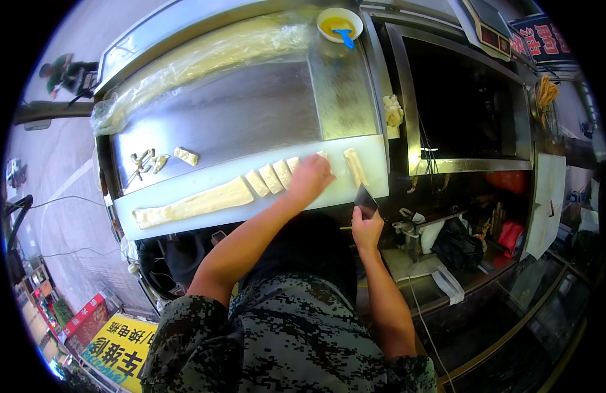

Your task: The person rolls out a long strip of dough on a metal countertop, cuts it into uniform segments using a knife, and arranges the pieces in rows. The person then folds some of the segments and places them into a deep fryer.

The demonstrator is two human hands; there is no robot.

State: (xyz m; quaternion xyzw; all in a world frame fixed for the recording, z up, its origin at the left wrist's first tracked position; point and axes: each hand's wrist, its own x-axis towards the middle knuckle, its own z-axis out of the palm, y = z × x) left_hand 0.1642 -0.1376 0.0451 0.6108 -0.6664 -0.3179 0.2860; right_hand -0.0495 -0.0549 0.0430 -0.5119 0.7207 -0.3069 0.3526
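Note:
My right hand (367,228) grips a dark flat blade (366,201), which looks like a dough cutter, over the board's front edge. Just beyond the blade lies a narrow strip of dough (355,167). My left hand (310,178), slightly blurred, is over the row of cut dough pieces (269,178) and covers part of it; whether its fingers hold a piece is hidden. To the left of those pieces stretches a long uncut strip of dough (194,202). All of this dough rests on a white cutting board (327,196).
Behind the board is a metal worktop (234,105) with dough scraps (148,161) and a dough chunk (186,155). Plastic film (209,59) covers a long dough mass. A white bowl (327,14) holds yellow liquid and a blue brush (344,37). A dark metal-framed recess (460,164) lies right.

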